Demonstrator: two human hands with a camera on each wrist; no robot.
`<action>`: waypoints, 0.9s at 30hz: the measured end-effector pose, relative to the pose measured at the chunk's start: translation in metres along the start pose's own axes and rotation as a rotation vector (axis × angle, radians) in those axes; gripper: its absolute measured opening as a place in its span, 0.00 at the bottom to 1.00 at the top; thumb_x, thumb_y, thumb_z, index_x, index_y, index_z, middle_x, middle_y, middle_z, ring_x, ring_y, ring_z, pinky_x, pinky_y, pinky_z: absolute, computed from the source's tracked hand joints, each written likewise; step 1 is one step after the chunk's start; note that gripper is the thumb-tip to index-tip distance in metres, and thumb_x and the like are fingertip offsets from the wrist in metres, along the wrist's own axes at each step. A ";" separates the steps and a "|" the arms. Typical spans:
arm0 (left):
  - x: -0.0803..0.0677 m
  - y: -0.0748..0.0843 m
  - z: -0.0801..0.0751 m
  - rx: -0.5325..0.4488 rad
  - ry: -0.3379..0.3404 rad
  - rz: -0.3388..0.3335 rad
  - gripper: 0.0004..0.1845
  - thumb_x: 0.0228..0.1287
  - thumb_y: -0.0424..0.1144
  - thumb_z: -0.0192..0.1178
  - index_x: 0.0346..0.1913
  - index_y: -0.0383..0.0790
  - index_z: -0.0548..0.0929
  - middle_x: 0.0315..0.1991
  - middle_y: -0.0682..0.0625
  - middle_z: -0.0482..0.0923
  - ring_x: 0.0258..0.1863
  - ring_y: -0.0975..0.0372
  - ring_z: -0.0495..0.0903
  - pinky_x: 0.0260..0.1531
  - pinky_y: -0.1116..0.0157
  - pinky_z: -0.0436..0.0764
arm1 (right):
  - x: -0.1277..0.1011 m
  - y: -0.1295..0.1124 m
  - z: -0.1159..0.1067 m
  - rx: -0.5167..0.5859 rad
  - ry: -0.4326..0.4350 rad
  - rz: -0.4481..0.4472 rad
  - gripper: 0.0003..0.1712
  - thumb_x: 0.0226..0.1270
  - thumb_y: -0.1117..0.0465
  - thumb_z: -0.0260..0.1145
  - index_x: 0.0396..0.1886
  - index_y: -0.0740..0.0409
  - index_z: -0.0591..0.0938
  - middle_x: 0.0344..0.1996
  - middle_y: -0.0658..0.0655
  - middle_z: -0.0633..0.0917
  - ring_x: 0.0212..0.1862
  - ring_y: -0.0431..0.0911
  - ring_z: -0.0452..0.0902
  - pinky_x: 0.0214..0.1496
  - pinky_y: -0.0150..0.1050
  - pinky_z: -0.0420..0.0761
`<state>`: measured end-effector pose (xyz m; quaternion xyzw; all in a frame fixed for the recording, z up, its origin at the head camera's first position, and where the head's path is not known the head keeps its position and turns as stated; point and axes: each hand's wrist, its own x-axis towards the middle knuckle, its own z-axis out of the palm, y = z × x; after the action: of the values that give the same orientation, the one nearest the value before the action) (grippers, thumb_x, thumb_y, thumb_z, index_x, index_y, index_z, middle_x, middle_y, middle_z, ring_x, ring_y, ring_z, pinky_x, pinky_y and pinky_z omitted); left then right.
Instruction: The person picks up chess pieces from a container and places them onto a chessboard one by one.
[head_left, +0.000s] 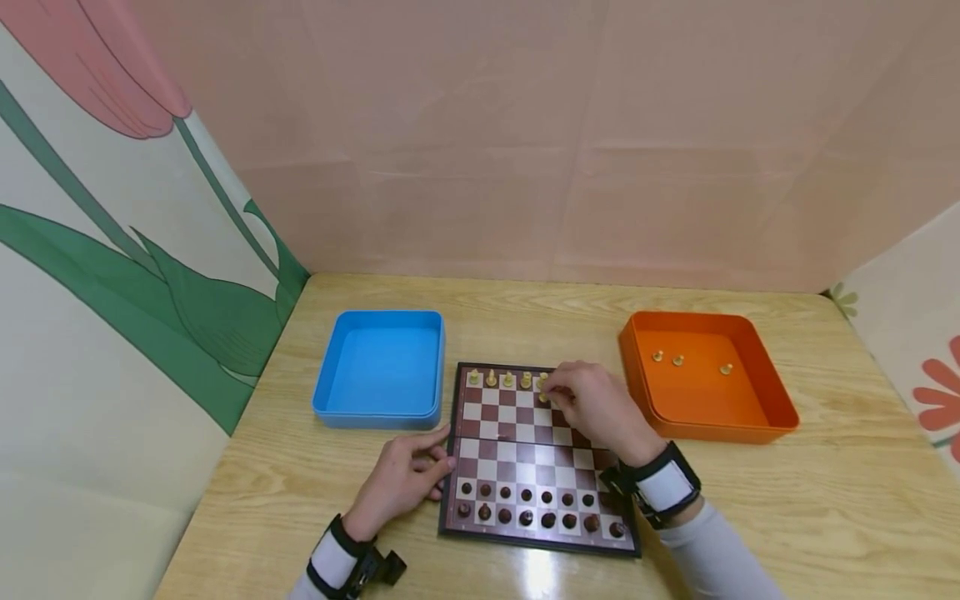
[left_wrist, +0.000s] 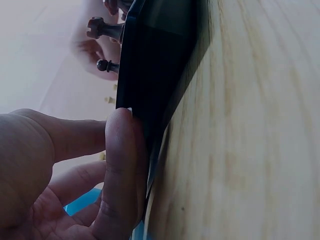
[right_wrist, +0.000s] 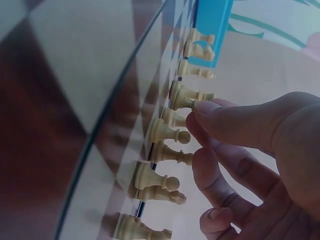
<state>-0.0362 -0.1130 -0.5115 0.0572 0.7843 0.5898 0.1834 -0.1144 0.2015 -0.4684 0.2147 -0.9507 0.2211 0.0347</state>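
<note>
Setting: a person's two hands work over a small chessboard (head_left: 525, 433) lying on a pale wooden table (head_left: 750, 500), with pink and flower-patterned screens around.

Left hand (head_left: 401, 479): rests on the table at 9 o'clock of the board. Its fingers lie fairly straight, and the fingertips (left_wrist: 122, 150) press against the board's dark left edge. The grip is relaxed and clamps on nothing.

Right hand (head_left: 596, 404): reaches over the board's far right part, toward 1 o'clock. In the right wrist view, thumb and forefinger close together on the top of a cream chess piece (right_wrist: 186, 102) in the far rows, so the grip is pinched on that piece.

Cream pieces (head_left: 498, 379): stand along the board's far edge at 12 o'clock; the pinched piece stands among them, touching the board.

Dark pieces (head_left: 525, 504): fill the two near rows at 6 o'clock.

Blue tray (head_left: 378, 367): sits on the table at 10 o'clock of the board, just beside it.

Orange tray (head_left: 705, 379): sits at 2 o'clock of the board, close to the right hand, with three small cream pieces (head_left: 678, 360) lying inside.
</note>
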 end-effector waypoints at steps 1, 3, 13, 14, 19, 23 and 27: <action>0.000 0.000 0.000 0.002 0.000 0.001 0.31 0.73 0.33 0.69 0.76 0.34 0.74 0.41 0.46 0.87 0.26 0.59 0.87 0.25 0.62 0.92 | 0.000 0.000 0.001 -0.003 0.000 -0.001 0.06 0.65 0.67 0.80 0.39 0.52 0.94 0.35 0.49 0.90 0.35 0.43 0.80 0.43 0.43 0.92; 0.000 0.000 0.000 0.001 0.001 -0.002 0.31 0.73 0.33 0.69 0.75 0.34 0.74 0.41 0.46 0.86 0.26 0.59 0.87 0.24 0.62 0.92 | -0.001 0.001 0.002 -0.005 -0.001 -0.003 0.06 0.66 0.66 0.79 0.40 0.52 0.95 0.35 0.49 0.91 0.35 0.43 0.81 0.42 0.44 0.92; -0.001 0.002 0.000 0.020 0.003 -0.017 0.31 0.73 0.34 0.69 0.75 0.35 0.75 0.41 0.46 0.86 0.26 0.60 0.87 0.24 0.63 0.92 | -0.003 0.000 0.004 0.015 -0.007 -0.007 0.07 0.65 0.67 0.79 0.41 0.53 0.94 0.38 0.51 0.92 0.37 0.43 0.83 0.47 0.48 0.94; -0.001 0.002 0.000 0.022 0.002 -0.019 0.31 0.73 0.34 0.69 0.75 0.35 0.75 0.41 0.46 0.86 0.26 0.60 0.87 0.25 0.63 0.92 | -0.003 0.000 0.004 0.018 -0.011 -0.004 0.07 0.65 0.67 0.79 0.41 0.53 0.94 0.38 0.51 0.92 0.36 0.43 0.83 0.47 0.48 0.94; 0.000 0.001 0.000 0.027 -0.001 -0.031 0.31 0.74 0.34 0.69 0.76 0.35 0.74 0.41 0.47 0.86 0.26 0.61 0.87 0.25 0.62 0.92 | -0.002 -0.002 0.004 0.025 -0.026 0.001 0.07 0.66 0.67 0.79 0.42 0.53 0.95 0.38 0.50 0.92 0.36 0.43 0.83 0.47 0.48 0.94; 0.000 0.000 -0.001 0.031 -0.002 -0.035 0.30 0.74 0.35 0.69 0.76 0.35 0.74 0.41 0.48 0.86 0.27 0.60 0.88 0.25 0.62 0.93 | -0.002 -0.002 0.003 0.020 -0.033 0.004 0.07 0.66 0.66 0.79 0.42 0.53 0.95 0.38 0.50 0.92 0.37 0.43 0.83 0.47 0.47 0.94; 0.001 -0.001 -0.001 0.027 -0.005 -0.025 0.30 0.74 0.35 0.68 0.76 0.35 0.74 0.41 0.48 0.86 0.27 0.59 0.88 0.25 0.62 0.93 | -0.001 -0.003 0.001 0.011 -0.033 0.002 0.07 0.66 0.66 0.80 0.42 0.53 0.94 0.38 0.50 0.92 0.36 0.42 0.83 0.46 0.46 0.94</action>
<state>-0.0370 -0.1139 -0.5126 0.0513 0.7925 0.5766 0.1920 -0.1120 0.1996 -0.4685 0.2175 -0.9501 0.2229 0.0175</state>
